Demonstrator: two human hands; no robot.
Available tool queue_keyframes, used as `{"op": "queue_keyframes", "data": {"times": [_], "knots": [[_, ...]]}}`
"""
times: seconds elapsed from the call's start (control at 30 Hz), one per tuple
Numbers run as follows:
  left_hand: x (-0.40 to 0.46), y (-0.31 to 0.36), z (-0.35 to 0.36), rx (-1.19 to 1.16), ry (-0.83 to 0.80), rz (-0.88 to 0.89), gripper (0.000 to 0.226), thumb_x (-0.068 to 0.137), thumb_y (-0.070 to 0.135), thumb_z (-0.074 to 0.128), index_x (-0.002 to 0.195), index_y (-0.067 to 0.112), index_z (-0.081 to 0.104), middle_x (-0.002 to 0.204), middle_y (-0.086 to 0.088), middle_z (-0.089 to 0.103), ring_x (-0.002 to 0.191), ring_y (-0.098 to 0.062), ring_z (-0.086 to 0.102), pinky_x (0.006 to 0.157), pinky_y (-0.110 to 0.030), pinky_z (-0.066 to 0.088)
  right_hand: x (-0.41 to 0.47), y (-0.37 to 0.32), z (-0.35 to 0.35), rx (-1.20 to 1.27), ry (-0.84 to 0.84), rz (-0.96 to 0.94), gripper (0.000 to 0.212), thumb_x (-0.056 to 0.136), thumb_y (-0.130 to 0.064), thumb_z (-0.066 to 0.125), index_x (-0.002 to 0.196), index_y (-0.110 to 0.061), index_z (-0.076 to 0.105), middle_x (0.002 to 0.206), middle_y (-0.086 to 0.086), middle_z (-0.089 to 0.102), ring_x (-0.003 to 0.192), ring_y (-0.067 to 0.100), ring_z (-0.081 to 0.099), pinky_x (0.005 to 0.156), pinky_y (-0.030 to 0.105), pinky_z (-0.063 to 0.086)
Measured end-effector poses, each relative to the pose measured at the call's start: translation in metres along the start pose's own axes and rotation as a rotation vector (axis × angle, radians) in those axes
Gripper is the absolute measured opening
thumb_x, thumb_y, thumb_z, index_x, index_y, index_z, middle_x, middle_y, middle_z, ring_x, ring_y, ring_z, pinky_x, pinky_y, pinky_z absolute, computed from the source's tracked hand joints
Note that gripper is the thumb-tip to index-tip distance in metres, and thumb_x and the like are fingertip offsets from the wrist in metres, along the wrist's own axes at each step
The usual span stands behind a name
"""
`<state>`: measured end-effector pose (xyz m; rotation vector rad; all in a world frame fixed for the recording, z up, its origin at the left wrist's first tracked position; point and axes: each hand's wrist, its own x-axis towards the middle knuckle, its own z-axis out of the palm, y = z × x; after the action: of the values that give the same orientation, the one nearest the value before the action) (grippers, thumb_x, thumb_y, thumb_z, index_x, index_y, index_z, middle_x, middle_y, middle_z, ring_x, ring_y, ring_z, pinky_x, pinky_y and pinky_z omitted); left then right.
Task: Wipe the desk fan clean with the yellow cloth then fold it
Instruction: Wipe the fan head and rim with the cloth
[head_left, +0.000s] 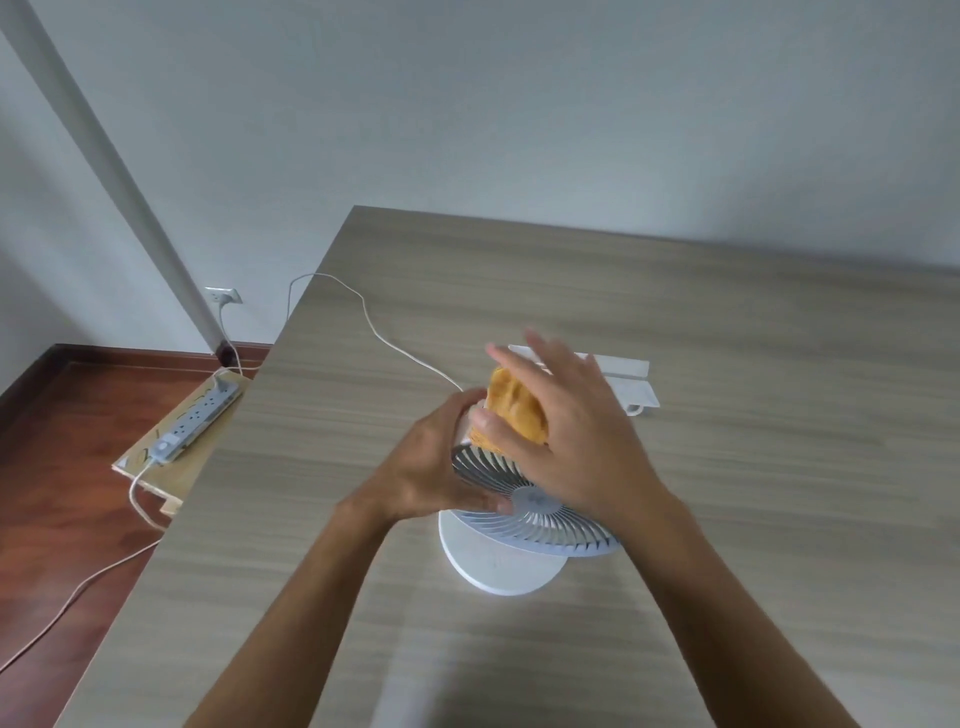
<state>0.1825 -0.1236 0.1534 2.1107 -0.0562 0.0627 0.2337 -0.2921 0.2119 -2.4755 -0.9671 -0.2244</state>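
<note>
A white desk fan (540, 525) stands on its round base (498, 566) in the middle of the wooden desk (727, 364), its grille tilted toward me. My left hand (431, 467) grips the fan head's left rim, thumb on the grille. My right hand (566, 436) holds the bunched yellow cloth (514, 410) against the top of the fan head, thumb curled round the cloth and fingers stretched over it. Most of the fan's upper half is hidden by both hands.
A white cable (384, 338) runs from the fan across the desk and over its left edge. A white holder (623, 379) lies behind the fan. On the floor at left, a power strip (200, 421) sits on a board.
</note>
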Motion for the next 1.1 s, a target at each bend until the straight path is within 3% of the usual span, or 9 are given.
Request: {"op": "queue_keyframes", "data": {"times": [0.07, 0.2, 0.37, 0.5, 0.67, 0.83, 0.9, 0.97, 1.1], "knots": [[0.005, -0.01, 0.006, 0.024, 0.083, 0.023, 0.091, 0.047, 0.037, 0.094, 0.127, 0.021, 0.053, 0.116, 0.006, 0.066, 0.104, -0.005, 0.062, 0.086, -0.025, 0.05, 0.003, 0.006, 0.016, -0.141, -0.066, -0.035, 0.055, 0.09, -0.065, 0.038, 0.132, -0.036, 0.056, 0.141, -0.002, 0.054, 0.133, 0.026, 0.046, 0.113, 0.049, 0.031], [0.008, -0.016, 0.007, 0.025, 0.137, 0.026, 0.078, 0.044, 0.04, 0.094, 0.112, 0.021, 0.064, 0.097, 0.006, 0.071, 0.088, -0.01, 0.066, 0.077, -0.028, 0.051, -0.005, 0.012, 0.015, -0.144, 0.075, -0.072, 0.037, 0.095, -0.052, 0.043, 0.116, -0.035, 0.068, 0.126, -0.01, 0.064, 0.108, 0.019, 0.062, 0.095, 0.034, 0.047], [0.011, -0.017, 0.008, 0.069, 0.18, 0.016, 0.075, 0.04, 0.043, 0.094, 0.106, 0.022, 0.067, 0.089, 0.008, 0.07, 0.08, -0.008, 0.064, 0.071, -0.027, 0.051, -0.03, 0.036, 0.012, 0.077, 0.315, 0.044, 0.033, 0.099, -0.035, 0.043, 0.122, -0.03, 0.066, 0.129, -0.017, 0.063, 0.116, 0.008, 0.058, 0.096, 0.028, 0.048], [0.012, -0.016, 0.01, 0.118, 0.179, 0.054, 0.077, 0.04, 0.048, 0.092, 0.107, 0.02, 0.067, 0.088, 0.007, 0.069, 0.078, -0.013, 0.063, 0.069, -0.029, 0.05, -0.052, 0.052, 0.03, 0.285, 0.558, 0.107, 0.035, 0.1, -0.021, 0.041, 0.123, -0.015, 0.067, 0.128, -0.005, 0.066, 0.122, 0.014, 0.058, 0.1, 0.03, 0.046], [0.011, -0.018, 0.012, 0.13, 0.201, 0.05, 0.079, 0.041, 0.053, 0.091, 0.108, 0.021, 0.067, 0.087, 0.008, 0.068, 0.077, -0.012, 0.061, 0.067, -0.026, 0.048, -0.063, 0.062, 0.056, 0.617, 0.812, 0.456, 0.041, 0.099, -0.027, 0.038, 0.116, -0.007, 0.07, 0.118, 0.005, 0.071, 0.115, 0.015, 0.064, 0.098, 0.042, 0.051], [0.009, -0.019, 0.015, 0.185, 0.236, 0.03, 0.078, 0.041, 0.065, 0.083, 0.101, 0.018, 0.066, 0.082, 0.004, 0.067, 0.071, -0.018, 0.061, 0.063, -0.03, 0.049, -0.063, 0.059, 0.065, 0.874, 0.913, 0.847, 0.038, 0.1, -0.023, 0.038, 0.106, -0.018, 0.075, 0.096, -0.014, 0.075, 0.101, 0.012, 0.068, 0.089, 0.04, 0.055], [0.009, -0.019, 0.016, 0.2, 0.242, 0.028, 0.076, 0.042, 0.064, 0.084, 0.099, 0.017, 0.066, 0.081, 0.002, 0.067, 0.07, -0.019, 0.061, 0.062, -0.033, 0.049, -0.065, 0.058, 0.064, 0.904, 0.92, 0.983, 0.037, 0.101, -0.024, 0.037, 0.1, -0.022, 0.074, 0.09, -0.014, 0.071, 0.09, 0.007, 0.068, 0.083, 0.033, 0.055], [0.008, -0.018, 0.017, 0.213, 0.244, 0.03, 0.075, 0.041, 0.064, 0.084, 0.098, 0.018, 0.066, 0.08, 0.003, 0.067, 0.069, -0.019, 0.06, 0.062, -0.032, 0.048, -0.068, 0.062, 0.064, 0.972, 0.92, 1.068, 0.035, 0.101, -0.025, 0.037, 0.095, -0.021, 0.072, 0.083, -0.012, 0.066, 0.072, -0.006, 0.064, 0.065, 0.017, 0.051], [0.006, -0.02, 0.019, 0.225, 0.259, 0.037, 0.076, 0.041, 0.069, 0.081, 0.095, 0.017, 0.066, 0.079, 0.002, 0.067, 0.069, -0.02, 0.061, 0.062, -0.033, 0.049, -0.079, 0.071, 0.077, 1.141, 0.824, 1.243, 0.034, 0.093, -0.039, 0.043, 0.086, -0.021, 0.071, 0.082, -0.001, 0.067, 0.077, 0.016, 0.062, 0.063, 0.03, 0.044]]}}
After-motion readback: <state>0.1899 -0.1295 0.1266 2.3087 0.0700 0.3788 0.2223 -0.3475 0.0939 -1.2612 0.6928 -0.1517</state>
